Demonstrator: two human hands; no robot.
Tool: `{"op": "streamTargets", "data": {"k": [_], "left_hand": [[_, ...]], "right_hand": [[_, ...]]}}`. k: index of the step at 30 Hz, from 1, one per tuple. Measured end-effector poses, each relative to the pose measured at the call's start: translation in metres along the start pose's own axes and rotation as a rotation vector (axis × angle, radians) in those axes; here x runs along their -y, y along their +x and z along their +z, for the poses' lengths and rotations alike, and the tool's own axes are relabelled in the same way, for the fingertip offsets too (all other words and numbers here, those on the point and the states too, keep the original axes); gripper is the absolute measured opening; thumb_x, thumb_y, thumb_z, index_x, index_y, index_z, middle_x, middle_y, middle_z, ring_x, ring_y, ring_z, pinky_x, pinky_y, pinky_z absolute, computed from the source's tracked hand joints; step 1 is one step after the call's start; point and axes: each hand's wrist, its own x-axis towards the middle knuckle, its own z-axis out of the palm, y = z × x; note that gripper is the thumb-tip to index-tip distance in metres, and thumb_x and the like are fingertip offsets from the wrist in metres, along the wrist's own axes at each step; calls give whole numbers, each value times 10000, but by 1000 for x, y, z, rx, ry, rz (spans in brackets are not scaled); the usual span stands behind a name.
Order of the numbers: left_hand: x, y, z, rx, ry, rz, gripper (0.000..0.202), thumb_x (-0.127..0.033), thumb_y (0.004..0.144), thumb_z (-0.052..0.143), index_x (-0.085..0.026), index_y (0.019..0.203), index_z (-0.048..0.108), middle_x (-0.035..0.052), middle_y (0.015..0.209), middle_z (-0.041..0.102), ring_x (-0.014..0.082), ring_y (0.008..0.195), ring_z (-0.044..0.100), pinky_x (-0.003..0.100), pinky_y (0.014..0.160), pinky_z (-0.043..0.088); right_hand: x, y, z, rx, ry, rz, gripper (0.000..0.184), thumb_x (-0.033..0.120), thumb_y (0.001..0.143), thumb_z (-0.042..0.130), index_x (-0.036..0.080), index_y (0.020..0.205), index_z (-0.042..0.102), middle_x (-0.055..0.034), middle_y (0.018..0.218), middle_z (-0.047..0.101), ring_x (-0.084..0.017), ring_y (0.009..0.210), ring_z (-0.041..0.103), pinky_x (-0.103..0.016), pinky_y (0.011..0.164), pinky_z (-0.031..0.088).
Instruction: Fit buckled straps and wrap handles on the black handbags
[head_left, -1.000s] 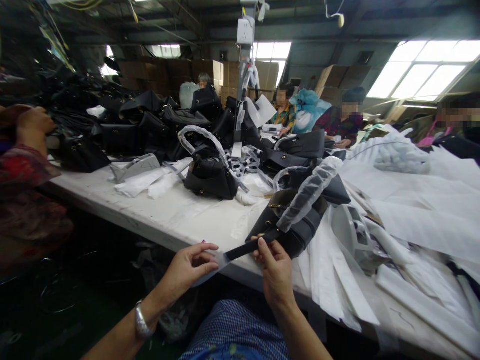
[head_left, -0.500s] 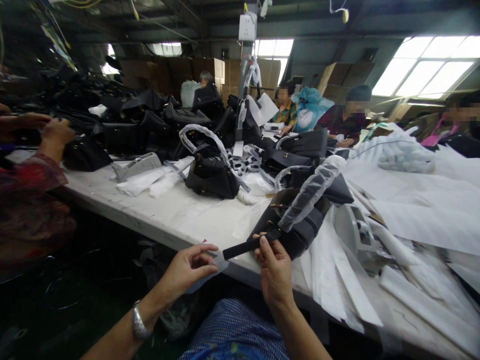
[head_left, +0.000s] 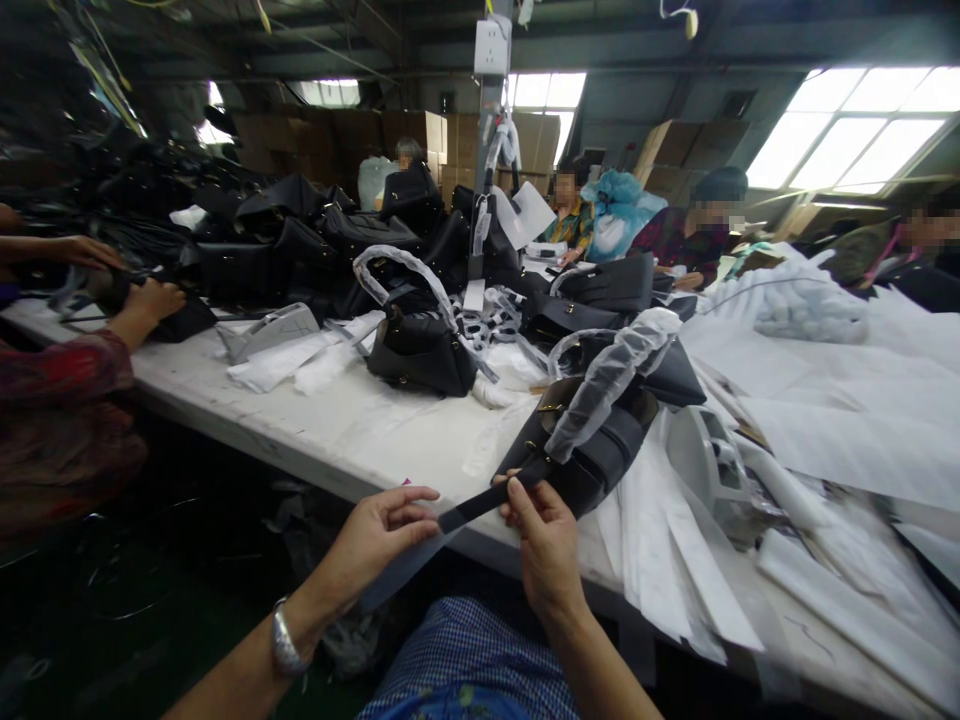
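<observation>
My right hand [head_left: 544, 525] pinches a black strap [head_left: 480, 505] that runs from a black handbag [head_left: 592, 455] at the table's edge. Clear plastic film [head_left: 600, 390] wraps the bag's raised handle. At the strap's free end, my left hand [head_left: 394, 530] holds a translucent plastic sleeve [head_left: 405, 570] between thumb and fingers. The sleeve overlaps the strap's tip and hangs down below the table edge. A silver bracelet [head_left: 286, 638] is on my left wrist.
Another black handbag [head_left: 420, 350] with a wrapped handle stands mid-table. White paper strips [head_left: 675, 550] lie to the right, beside a grey tape dispenser [head_left: 697, 450]. A co-worker's hands [head_left: 150, 305] handle a black bag at left. A post [head_left: 487, 150] rises behind.
The plastic sleeve now overlaps the strap's tip and more of it shows below my left hand. The strap and right hand have shifted slightly left. The co-worker's hands have moved right and down.
</observation>
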Motion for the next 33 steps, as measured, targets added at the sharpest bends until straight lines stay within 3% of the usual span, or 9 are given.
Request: {"op": "streamTargets", "data": {"k": [4,9,14,18,24,29,33], "left_hand": [[-5,11,17,46,-26,19,487,-389,701,813,-149,1104,679,86,935,787,234,847,723,313,780,538],[-19,38,52,115,-111,110,414,-377,719,805,-139,1037,687,83,945,784,239,909,723,321,855,535],[-29,56,86,111,-146,204,345,-350,737,797,-144,988,681,65,899,779,213,872,723,272,784,539],[-34,60,104,108,-157,243,324,-355,752,775,-144,978,680,70,884,773,214,834,722,269,727,542],[-23,60,103,-6,-20,346,386,-429,780,726,-148,1042,691,79,944,765,233,884,713,305,780,541],[1,54,98,43,43,306,360,-477,831,658,-155,975,729,75,935,765,242,893,698,316,792,531],[6,48,103,-122,53,435,280,-431,829,687,-173,925,740,64,915,751,227,874,690,302,773,536]], "right_hand": [[4,0,0,50,-131,4,285,422,825,724,193,991,751,-48,905,725,-117,642,536,-241,587,418],[11,5,-10,106,-290,-30,353,502,862,652,179,964,751,-24,691,677,-151,644,586,-258,636,464],[21,7,-32,113,-438,-12,534,625,900,507,143,871,737,-71,649,698,-184,589,648,-283,595,509],[28,6,-39,95,-478,18,490,608,861,587,139,861,729,-59,616,691,-175,542,646,-257,546,498],[23,11,-34,-6,-388,43,473,582,853,613,141,693,683,-18,538,617,-123,478,566,-217,488,429],[17,13,-33,-39,-364,21,457,560,835,646,147,639,655,17,499,544,-92,449,472,-207,456,354],[17,17,-34,-49,-369,11,496,581,842,620,155,588,625,29,461,497,-87,421,433,-215,435,309]]}}
